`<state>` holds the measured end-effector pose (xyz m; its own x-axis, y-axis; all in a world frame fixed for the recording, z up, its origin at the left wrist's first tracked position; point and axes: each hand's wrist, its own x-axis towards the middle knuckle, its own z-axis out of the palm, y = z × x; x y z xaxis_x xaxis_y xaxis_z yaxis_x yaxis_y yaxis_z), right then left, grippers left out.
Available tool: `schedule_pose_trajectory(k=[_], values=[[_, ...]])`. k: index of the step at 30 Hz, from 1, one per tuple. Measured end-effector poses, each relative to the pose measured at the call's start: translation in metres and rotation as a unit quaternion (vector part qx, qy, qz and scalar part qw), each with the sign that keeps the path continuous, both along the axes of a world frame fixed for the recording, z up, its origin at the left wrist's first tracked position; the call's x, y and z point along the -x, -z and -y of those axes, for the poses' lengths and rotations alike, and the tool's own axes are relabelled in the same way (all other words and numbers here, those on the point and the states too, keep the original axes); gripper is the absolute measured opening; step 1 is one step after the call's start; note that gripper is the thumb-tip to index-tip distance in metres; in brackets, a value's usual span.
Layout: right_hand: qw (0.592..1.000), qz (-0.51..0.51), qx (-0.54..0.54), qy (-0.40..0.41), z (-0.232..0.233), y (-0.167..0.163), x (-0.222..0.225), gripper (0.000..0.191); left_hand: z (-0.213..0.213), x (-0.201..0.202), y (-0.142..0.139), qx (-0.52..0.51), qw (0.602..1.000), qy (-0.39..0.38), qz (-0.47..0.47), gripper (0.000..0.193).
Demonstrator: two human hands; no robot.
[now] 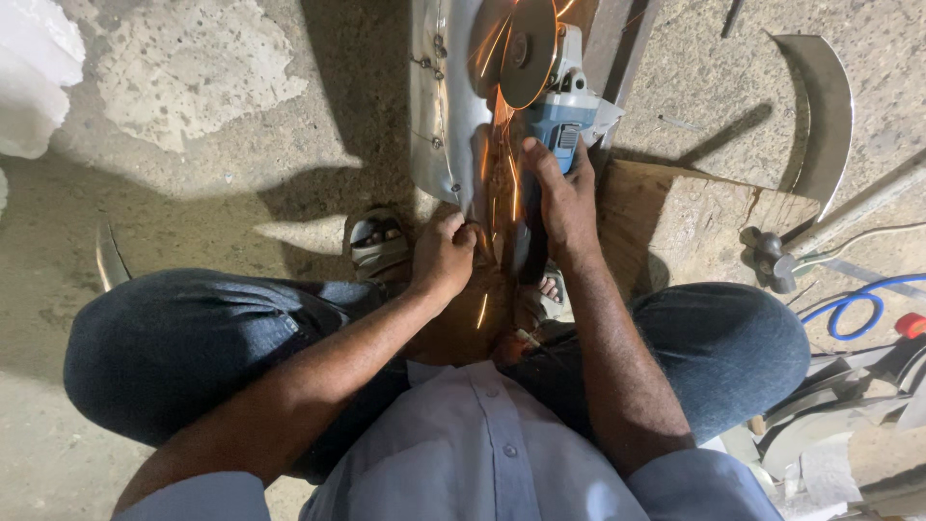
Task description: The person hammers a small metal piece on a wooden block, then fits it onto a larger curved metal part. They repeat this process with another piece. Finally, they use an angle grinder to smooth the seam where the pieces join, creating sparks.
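Observation:
I squat on a concrete floor with a blue angle grinder in front of me. My right hand grips the grinder's body from above. Its spinning disc meets a curved shiny metal piece, and orange sparks fly down toward my feet. My left hand is closed on the near end of that metal piece, holding it steady against the ground. My sandalled left foot sits just left of that hand.
A wooden board lies to the right under the work. A curved metal blade lies at the far right, with a dark mallet, a blue hose and metal scraps nearby. White material sits top left.

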<state>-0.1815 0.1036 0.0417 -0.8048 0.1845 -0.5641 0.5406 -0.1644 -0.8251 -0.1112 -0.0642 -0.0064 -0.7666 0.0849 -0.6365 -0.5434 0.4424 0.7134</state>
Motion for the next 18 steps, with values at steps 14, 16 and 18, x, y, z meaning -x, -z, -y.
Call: schedule_pose_trajectory(k=[14,16,18], values=[[0.994,0.101,-0.021,0.04,0.004,-0.012,0.008,0.092,-0.001,0.002,-0.006,-0.018,0.999,-0.029,-0.015,0.012],[0.99,0.127,-0.034,0.052,0.004,-0.012,0.008,0.098,-0.002,0.001,-0.005,-0.031,0.998,-0.039,-0.045,0.01],[0.998,0.056,-0.013,0.033,0.004,-0.011,0.008,0.1,-0.001,0.001,-0.005,-0.045,0.998,-0.043,0.008,0.01]])
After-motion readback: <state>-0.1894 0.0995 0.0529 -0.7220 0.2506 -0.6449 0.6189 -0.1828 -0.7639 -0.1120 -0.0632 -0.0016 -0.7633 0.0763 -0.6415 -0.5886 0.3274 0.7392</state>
